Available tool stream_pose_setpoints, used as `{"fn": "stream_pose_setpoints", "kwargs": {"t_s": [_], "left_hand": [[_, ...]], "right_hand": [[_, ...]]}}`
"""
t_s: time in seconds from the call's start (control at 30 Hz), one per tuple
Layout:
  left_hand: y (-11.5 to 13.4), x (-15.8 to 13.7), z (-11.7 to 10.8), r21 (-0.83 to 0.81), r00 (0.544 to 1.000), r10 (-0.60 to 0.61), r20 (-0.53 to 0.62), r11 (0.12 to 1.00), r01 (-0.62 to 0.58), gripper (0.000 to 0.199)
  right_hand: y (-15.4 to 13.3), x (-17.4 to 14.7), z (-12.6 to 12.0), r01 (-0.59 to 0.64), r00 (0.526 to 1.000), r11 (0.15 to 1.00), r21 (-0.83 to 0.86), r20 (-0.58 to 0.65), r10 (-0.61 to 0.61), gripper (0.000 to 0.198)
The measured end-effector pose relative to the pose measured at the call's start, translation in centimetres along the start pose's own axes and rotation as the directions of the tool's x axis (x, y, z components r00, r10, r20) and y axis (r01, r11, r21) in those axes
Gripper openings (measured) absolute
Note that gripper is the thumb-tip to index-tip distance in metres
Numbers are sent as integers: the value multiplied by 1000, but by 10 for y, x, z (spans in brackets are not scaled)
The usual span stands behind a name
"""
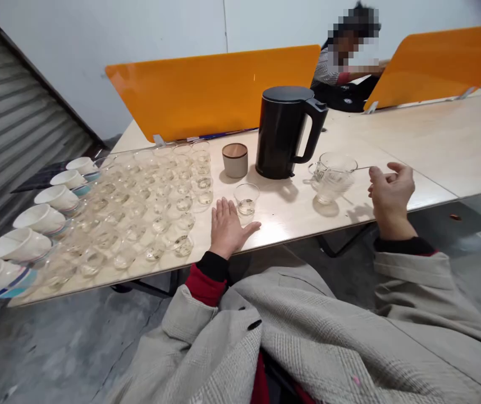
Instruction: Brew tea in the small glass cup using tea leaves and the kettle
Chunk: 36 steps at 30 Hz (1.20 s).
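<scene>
Wearing a grey checked coat (299, 314), a person is working at a pale counter (284, 220), the right hand (392, 193) apparently pinching the end of a thin rod (363, 168) between thumb and forefinger, its grip closing on nothing else. The rod's long axis is running sideways, roughly along the counter's length, its other end reaching the rim of a clear handled glass (336, 178). That glass is standing to the left of the right hand, the nearer of the two, with its handle facing away from that grip; blur is obscuring its lower outline and contents.

The left hand (228, 231) is lying palm down, fingers spreading, its grip holding nothing, just beside a lone clear cup (247, 197) that is containing a little liquid; whether thumb and cup are touching, one cannot tell.

Behind, a black kettle (280, 134) is standing between that cup and the glass, a grey cup (235, 164) to its left. Rows of clear cups (134, 229) are filling the counter's left side, white paper cups (41, 217) lining their outer edge. A co-worker (326, 67) is showing partly beyond the orange panels (219, 95).
</scene>
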<state>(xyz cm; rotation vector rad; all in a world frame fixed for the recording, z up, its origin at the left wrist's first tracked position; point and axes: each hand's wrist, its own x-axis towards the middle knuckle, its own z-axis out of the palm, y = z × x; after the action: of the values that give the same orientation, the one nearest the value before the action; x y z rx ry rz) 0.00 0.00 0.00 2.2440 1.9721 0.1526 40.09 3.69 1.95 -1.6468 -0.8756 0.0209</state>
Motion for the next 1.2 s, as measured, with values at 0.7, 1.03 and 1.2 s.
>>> {"fn": "stream_pose_setpoints", "kwargs": {"t_s": [0.7,1.03,1.2], "left_hand": [[-5,-2,1,-104,997,77,-5,992,-77,104],[-3,-1,4,-118,996,77,-45,990,-82,100],[-3,1,7,-109,995,80,-61,990,-86,102]], "right_hand": [[-73,-24,-29,373,925,739,561,-283,-253,21],[-136,-136,56,343,681,754,560,405,-610,12],[-138,-147,80,463,512,729,504,519,-685,16]]}}
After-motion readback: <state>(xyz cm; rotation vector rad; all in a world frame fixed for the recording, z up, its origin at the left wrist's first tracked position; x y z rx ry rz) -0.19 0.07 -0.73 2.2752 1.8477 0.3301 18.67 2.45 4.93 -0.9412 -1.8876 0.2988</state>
